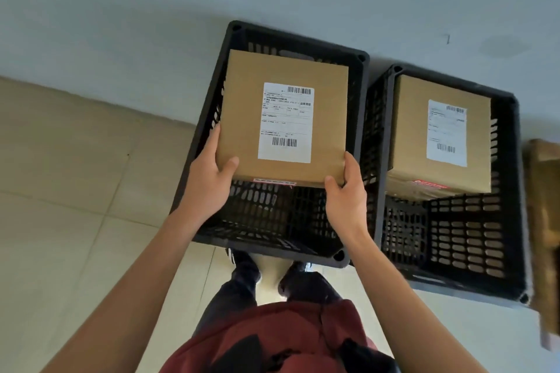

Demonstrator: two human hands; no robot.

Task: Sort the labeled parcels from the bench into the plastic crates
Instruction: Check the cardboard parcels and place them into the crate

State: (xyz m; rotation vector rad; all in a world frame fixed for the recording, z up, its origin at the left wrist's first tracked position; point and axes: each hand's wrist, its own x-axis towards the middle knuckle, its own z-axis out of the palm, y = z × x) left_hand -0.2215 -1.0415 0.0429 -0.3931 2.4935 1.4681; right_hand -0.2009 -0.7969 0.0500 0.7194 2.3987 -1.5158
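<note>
A brown cardboard parcel with a white shipping label hangs over the left black plastic crate. My left hand grips its near left corner, thumb on top. My right hand grips its near right corner, thumb on the top face. The parcel covers the far half of that crate; whether it rests on the floor of the crate I cannot tell. A second labeled parcel lies in the far part of the right black crate.
Both crates stand side by side on a pale tiled floor against a grey wall. A wooden bench edge shows at the far right. My feet stand just before the left crate.
</note>
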